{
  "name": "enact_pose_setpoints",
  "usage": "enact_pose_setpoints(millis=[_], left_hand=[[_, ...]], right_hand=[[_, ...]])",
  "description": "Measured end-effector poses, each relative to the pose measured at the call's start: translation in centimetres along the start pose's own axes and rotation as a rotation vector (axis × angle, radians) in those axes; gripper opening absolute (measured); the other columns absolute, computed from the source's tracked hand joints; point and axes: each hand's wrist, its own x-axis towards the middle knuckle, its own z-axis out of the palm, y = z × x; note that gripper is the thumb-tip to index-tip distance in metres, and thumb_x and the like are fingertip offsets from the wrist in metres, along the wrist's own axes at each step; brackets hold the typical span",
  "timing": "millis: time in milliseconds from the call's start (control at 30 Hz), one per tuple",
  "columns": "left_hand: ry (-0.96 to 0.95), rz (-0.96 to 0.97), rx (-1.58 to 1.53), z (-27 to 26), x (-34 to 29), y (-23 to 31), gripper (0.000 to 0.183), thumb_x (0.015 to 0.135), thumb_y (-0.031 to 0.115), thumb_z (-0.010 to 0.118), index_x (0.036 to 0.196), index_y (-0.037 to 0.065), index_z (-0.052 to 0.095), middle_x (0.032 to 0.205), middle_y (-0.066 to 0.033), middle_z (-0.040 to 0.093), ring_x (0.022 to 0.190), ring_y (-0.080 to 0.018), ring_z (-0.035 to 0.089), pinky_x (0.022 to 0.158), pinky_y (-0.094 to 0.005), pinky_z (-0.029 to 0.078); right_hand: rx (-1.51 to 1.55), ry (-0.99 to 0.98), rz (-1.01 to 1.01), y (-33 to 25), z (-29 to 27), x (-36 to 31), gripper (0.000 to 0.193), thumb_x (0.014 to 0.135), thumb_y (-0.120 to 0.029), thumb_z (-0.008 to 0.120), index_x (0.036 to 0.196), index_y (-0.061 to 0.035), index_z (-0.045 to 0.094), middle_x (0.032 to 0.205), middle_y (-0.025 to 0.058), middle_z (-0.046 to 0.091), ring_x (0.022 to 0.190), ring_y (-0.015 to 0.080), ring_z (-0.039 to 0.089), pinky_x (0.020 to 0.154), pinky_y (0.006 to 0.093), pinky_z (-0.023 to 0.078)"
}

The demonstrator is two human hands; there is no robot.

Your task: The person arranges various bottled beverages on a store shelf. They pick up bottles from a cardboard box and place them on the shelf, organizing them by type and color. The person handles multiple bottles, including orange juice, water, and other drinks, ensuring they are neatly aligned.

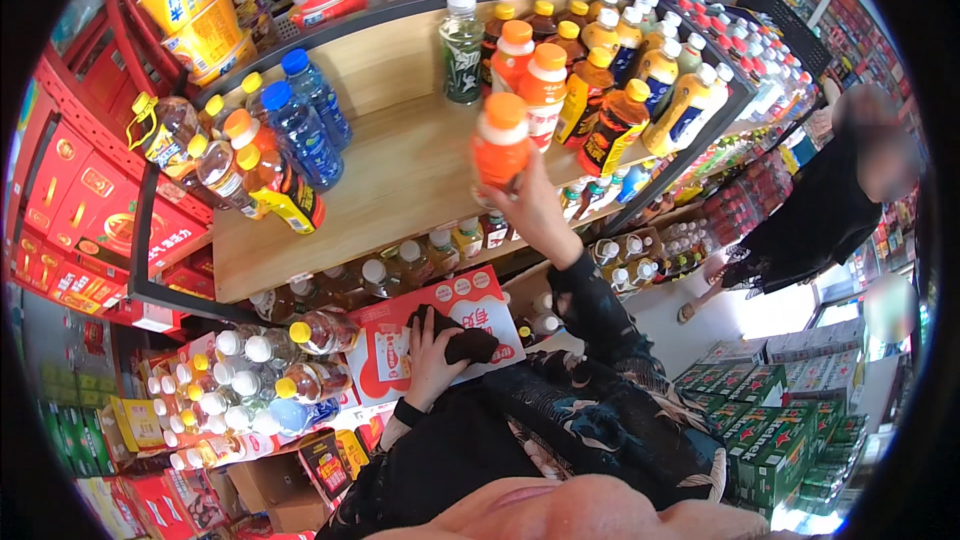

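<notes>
- Shelf, pale wood-grain board in a dark frame [400,180]: lies in front of the person, bottles grouped at its left and right ends, bare board between.
- Carton, flat, red and white, printed [482,302]: near side of the shelf, under the left hand.
- Bottles, right end of the shelf: yellow-capped dark plastic ones with black-and-yellow labels [611,130]; orange-capped ones of orange drink [543,88], just left of these; at the far left of the group, one white-capped green bottle [463,55].
- Bottles, left end: two tall, blue-capped, blue-labelled plastic ones [304,135], beside several amber-drink bottles [268,180].
- Right hand [540,210]: raised over the shelf's right half, fingers closed round the lower part of a bottle.
- Left hand [433,360]: at the carton, fingers gathered on a cloth.
- Orange plastic bottle, orange screw cap [501,140]: in the right hand, near side of its like; base contact with the board cannot be told.
- Cloth, dark brown, bunched [472,345]: in the left hand, over the carton.
- Step in hand, as judged: one-handed handling of the orange bottle beside its group.
- Next move, as judged: calls for a steady, upright grip, clear of neighbouring caps.
</notes>
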Motion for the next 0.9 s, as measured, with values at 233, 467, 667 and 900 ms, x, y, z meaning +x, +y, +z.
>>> enact_pose_setpoints(millis=[233, 467, 667, 900], left_hand=[[-0.025, 0.019, 0.020, -0.9, 0.2, 0.7, 0.051, 0.066, 0.024, 0.083, 0.113, 0.019, 0.066, 0.156, -0.0211, 0.024, 0.141, -0.0494, 0.020, 0.115, -0.0553, 0.021], [-0.047, 0.016, 0.007, -1.2, 0.2, 0.9, 0.051, 0.067, 0.023, 0.083, 0.115, 0.018, 0.065, 0.156, -0.0221, 0.024, 0.142, -0.0493, 0.020, 0.116, -0.0562, 0.019], [-0.041, -0.009, -0.017, -1.0, 0.0, 0.6, 0.053, 0.066, 0.023, 0.083, 0.116, 0.018, 0.064, 0.157, -0.0207, 0.023, 0.142, -0.0486, 0.019, 0.116, -0.0559, 0.018], [-0.026, -0.009, -0.019, -0.8, 0.1, 0.6, 0.053, 0.065, 0.024, 0.084, 0.115, 0.019, 0.065, 0.158, -0.0180, 0.023, 0.142, -0.0485, 0.019, 0.117, -0.0562, 0.018]], right_hand=[[-0.201, 0.264, 0.003, 4.1, -5.7, -0.8, 0.085, 0.080, -0.021, 0.078, 0.142, 0.0038, 0.024, 0.122, 0.0290, 0.054, 0.109, 0.0443, 0.059, 0.084, 0.0453, 0.052], [-0.198, 0.325, -0.001, 4.6, -4.8, 0.7, 0.084, 0.081, -0.022, 0.078, 0.142, 0.0038, 0.027, 0.124, 0.0295, 0.053, 0.108, 0.0447, 0.059, 0.086, 0.0455, 0.051], [-0.189, 0.306, 0.040, 5.3, -4.1, -0.3, 0.080, 0.081, -0.018, 0.078, 0.140, 0.0064, 0.031, 0.127, 0.0285, 0.052, 0.113, 0.0420, 0.056, 0.090, 0.0425, 0.050], [-0.256, 0.306, -0.065, 7.7, -3.8, -1.5, 0.073, 0.082, -0.009, 0.076, 0.139, 0.0056, 0.033, 0.120, 0.0253, 0.053, 0.107, 0.0382, 0.056, 0.091, 0.0420, 0.047]])
